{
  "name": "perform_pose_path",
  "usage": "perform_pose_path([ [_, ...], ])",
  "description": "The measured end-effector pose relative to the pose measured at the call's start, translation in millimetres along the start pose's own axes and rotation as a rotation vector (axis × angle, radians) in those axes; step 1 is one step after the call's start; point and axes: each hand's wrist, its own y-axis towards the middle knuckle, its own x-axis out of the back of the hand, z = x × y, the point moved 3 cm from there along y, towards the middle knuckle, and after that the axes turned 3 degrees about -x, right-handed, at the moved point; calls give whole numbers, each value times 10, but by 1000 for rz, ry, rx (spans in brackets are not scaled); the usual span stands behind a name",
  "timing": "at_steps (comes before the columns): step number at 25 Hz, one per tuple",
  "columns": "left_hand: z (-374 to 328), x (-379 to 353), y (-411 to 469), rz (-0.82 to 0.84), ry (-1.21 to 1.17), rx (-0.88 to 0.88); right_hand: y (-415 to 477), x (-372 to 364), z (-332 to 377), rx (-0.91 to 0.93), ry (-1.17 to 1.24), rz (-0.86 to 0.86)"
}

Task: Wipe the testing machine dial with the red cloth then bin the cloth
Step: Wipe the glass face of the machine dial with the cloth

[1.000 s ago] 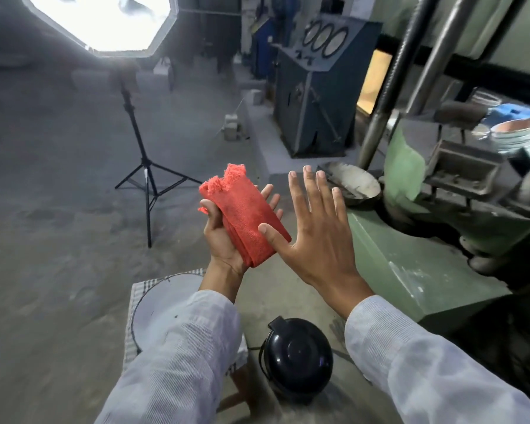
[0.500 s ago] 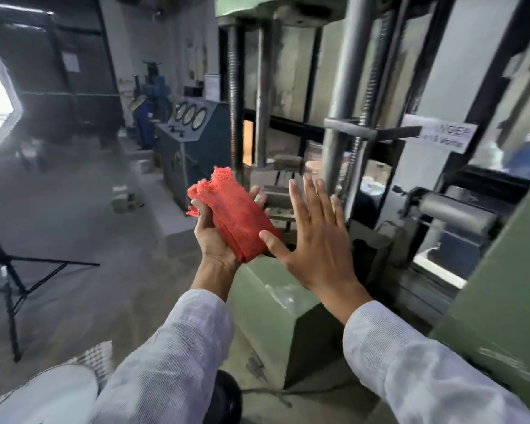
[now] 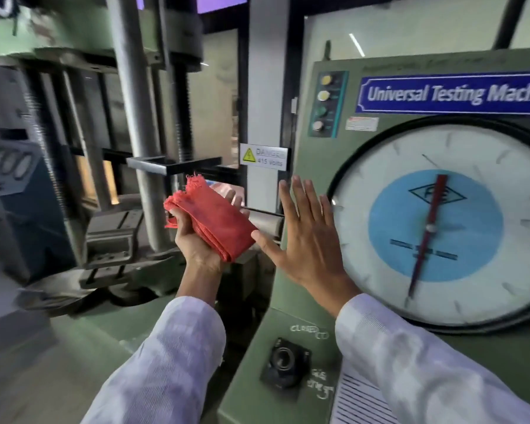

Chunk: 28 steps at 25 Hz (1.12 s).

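Two hands are up in front of you, and what sits behind them has changed completely within the last second: a floor with a lamp stand and a black bin lay below you then, and now the green cabinet [image 3: 257,377] of the testing machine fills the right side of the view. You have turned and raised your head, while the hands have kept almost the same pose throughout.

Nearest you, your left hand [image 3: 196,240] is curled around the red cloth [image 3: 210,221], which lies folded across the palm with its frayed end pointing up; the fingers close under it and the thumb clamps its near edge. Your right hand [image 3: 309,240] holds nothing: palm forward, fingers spread wide and straight, its fingertips overlapping the left rim of the dial in this view. Whether they touch the glass cannot be told.

Beyond the hands stands the dial [image 3: 435,228], large and round, with a pale face, a blue centre and a red pointer [image 3: 427,234] hanging nearly upright. Above it runs the blue nameplate [image 3: 453,93].

Wiping has not begun, by my reading. The cloth sits left of the dial, clear of it, so next it must cross to the glass. No bin is in view now.
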Motion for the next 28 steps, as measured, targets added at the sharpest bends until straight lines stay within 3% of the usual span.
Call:
perform_pose_path([
  [11, 1680, -589, 1156, -111, 109, 72, 111, 319, -1951, -299, -286, -45],
  [16, 2154, -1022, 1707, -208, 23, -94, 206, 347, -2637, -437, -394, -76],
  [20, 2469, -1357, 2001, -180, 36, -268, 151, 426, -3061, -537, -445, -170],
  [22, 2715, -1481, 2043, -98, 227, -368, 77, 435, -3247, -566, -468, -164],
  [25, 3193, -1614, 2057, 157, 545, -462, -51, 429, -3581, -615, -493, -142],
  [28, 3664, -1524, 2059, 354, 1164, -570, -212, 422, -3863, -655, -500, -151],
])
